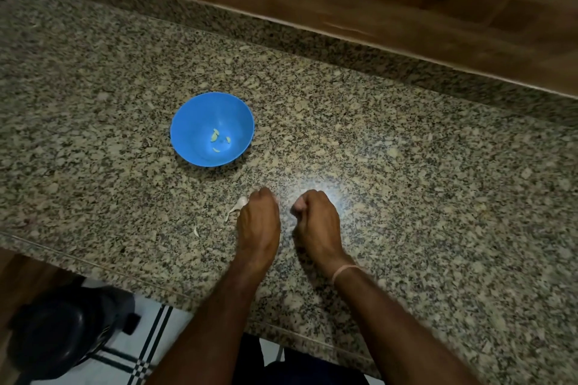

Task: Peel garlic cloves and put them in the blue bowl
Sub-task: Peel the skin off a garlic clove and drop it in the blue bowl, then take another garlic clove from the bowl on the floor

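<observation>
Both hands lie knuckles-up on the speckled granite surface (406, 166) in the lower middle of the frame, close together but apart. On the left hand (258, 222) the fingers are curled under and hidden, so I cannot tell whether it grasps anything. A pale garlic piece (238, 206) with a thin tail lies against its left edge. The right hand (316, 222) is curled like a loose fist, and I cannot tell whether it holds a clove. A pinkish band (344, 272) circles its wrist.

Up and to the left of the hands, well apart from them, stands the blue bowl (190, 122) with a few peeled cloves (215, 135) on its bottom. A small scrap of skin (196, 231) lies left of the left wrist.
</observation>
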`<act>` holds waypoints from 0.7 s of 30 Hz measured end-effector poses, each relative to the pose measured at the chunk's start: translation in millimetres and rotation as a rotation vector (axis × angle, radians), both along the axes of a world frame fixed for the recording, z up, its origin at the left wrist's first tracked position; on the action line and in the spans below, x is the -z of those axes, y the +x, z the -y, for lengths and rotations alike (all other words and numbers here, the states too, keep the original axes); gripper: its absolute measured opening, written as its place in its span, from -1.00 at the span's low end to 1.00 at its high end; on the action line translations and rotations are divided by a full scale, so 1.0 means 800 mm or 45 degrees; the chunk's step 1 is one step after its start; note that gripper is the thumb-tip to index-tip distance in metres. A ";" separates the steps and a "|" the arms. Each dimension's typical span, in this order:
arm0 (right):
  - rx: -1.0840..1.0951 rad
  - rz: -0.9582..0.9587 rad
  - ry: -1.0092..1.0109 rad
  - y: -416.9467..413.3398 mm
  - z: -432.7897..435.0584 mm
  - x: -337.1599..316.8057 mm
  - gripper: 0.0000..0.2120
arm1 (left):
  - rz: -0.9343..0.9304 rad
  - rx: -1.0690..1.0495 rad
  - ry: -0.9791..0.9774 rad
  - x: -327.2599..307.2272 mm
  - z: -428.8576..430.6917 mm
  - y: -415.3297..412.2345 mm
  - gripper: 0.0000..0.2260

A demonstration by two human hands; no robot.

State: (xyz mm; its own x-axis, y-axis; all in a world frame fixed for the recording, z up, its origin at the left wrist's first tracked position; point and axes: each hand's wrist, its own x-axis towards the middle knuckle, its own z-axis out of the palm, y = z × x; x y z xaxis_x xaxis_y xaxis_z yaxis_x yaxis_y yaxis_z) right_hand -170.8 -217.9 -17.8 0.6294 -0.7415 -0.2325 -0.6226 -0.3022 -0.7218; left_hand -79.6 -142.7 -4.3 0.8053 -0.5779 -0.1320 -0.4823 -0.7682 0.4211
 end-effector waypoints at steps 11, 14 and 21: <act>0.098 0.393 1.346 0.076 -0.140 -0.056 -0.58 | -0.247 -0.481 -0.502 -0.041 -0.176 0.026 -0.89; -0.071 0.318 1.477 0.124 -0.223 -0.056 -0.50 | -0.253 -0.757 -0.577 -0.028 -0.272 0.054 -0.87; -0.385 0.022 1.258 0.215 -0.457 -0.034 -0.64 | -0.227 -1.228 -0.708 0.003 -0.540 0.083 -0.76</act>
State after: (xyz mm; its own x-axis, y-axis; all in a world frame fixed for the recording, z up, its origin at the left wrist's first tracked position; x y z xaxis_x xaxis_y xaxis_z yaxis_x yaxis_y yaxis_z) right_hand 1.6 147.6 9.2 0.7668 -0.0350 -0.6409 -0.6063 0.2884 -0.7411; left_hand -13.5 289.3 -6.7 0.9425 0.2615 -0.2081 0.3129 -0.4715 0.8245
